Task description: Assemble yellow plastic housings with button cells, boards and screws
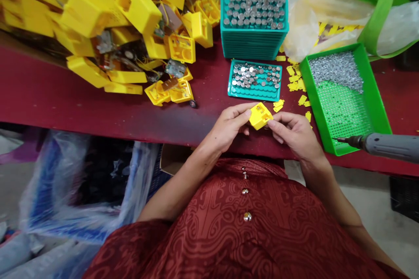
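Between my hands, over the table's front edge, is a small yellow plastic housing (260, 116) with square openings in its upper face. My left hand (231, 124) grips it from the left, thumb on top. On the other side, the fingertips of my right hand (293, 133) are pinched at the housing's right corner; whether a small part is between them is hidden. Just beyond lie small yellow plates (278, 105) and a teal tray (254, 96) holding loose silver button cells.
Yellow housings (137, 6) with wires are heaped at the left. A stack of teal trays (253, 43) with button cells stands behind. Right are a green basket of screws (347, 115) and a grey electric screwdriver (391, 145). A plastic-lined blue crate (81, 222) sits below left.
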Demonstrator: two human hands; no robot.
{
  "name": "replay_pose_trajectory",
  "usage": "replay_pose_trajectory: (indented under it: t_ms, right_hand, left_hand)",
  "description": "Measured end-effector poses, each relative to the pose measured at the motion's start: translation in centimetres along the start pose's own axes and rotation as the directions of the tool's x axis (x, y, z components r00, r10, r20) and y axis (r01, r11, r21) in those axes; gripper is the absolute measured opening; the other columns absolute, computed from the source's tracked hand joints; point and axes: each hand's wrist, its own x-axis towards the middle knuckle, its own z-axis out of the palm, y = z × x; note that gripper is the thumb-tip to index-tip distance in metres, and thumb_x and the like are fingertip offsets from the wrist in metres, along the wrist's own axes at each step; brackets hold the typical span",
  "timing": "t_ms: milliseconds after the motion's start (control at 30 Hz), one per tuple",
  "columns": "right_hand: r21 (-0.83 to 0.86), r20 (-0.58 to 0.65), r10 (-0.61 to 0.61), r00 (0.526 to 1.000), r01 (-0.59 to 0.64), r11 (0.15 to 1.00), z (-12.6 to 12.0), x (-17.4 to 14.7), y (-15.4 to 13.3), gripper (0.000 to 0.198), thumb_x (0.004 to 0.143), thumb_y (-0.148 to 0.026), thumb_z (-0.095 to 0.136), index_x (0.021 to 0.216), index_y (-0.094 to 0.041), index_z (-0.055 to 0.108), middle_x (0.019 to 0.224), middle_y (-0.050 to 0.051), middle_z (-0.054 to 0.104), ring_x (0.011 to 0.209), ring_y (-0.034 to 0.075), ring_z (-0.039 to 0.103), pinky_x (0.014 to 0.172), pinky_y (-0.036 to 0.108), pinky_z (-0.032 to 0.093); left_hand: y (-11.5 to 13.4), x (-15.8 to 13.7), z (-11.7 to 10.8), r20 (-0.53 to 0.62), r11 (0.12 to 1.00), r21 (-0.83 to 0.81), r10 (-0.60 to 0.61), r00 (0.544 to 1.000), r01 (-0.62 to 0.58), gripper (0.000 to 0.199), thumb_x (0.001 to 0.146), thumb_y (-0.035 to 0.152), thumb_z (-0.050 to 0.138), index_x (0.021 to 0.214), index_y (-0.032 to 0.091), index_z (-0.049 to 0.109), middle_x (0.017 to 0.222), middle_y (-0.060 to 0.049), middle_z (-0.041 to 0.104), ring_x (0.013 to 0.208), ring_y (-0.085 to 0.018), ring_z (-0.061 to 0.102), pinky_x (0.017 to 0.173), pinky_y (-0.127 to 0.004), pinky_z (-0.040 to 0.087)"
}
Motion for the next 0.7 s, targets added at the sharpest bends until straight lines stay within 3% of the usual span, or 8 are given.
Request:
replay_pose_trajectory:
  t_ms: [367,500,700]
  right_hand:
    - [-0.013,0.014,-0.01,1.0,0.01,1.0,-0.04,0.02,0.09,0.056,0.085,-0.071,0.081,0.079,-0.017,0.068,0.053,-0.006,0.048,0.048,0.004,0.035,0.048,0.024,0.021]
    - [-0.011,0.018,-0.014,1.0,0.014,1.0,-0.07,0.02,0.24,0.057,0.085,-0.072,0.081,0.077,-0.017,0.067,0.052,-0.007,0.047,0.048,0.004,0.034,0.048,0.025,0.021]
    - [-0.005,0.014,-0.013,1.0,0.013,1.0,-0.13,0.04,0.41,0.057,0.085,-0.071,0.081,0.077,-0.017,0.068,0.052,-0.006,0.048,0.047,0.004,0.035,0.047,0.025,0.02]
  left_hand:
    - [0.14,0.12,0.2,0.005,1.0,0.009,0.002,1.0,-0.002,0.03,0.093,0.037,0.073,0.115,0.02,0.086,0.106,-0.009,0.081,0.08,-0.015,0.068,0.057,-0.022,0.052]
    - [0.31,0.09,0.39,-0.045,1.0,0.0,-0.005,0.999,0.005,0.027,0.095,0.031,0.072,0.117,0.019,0.083,0.107,-0.008,0.081,0.08,-0.014,0.069,0.056,-0.021,0.051]
    - [0.71,0.04,0.68,-0.053,1.0,-0.009,-0.01,0.999,0.01,0.018,0.097,0.026,0.07,0.105,0.016,0.083,0.097,-0.007,0.079,0.075,-0.012,0.067,0.055,-0.019,0.05]
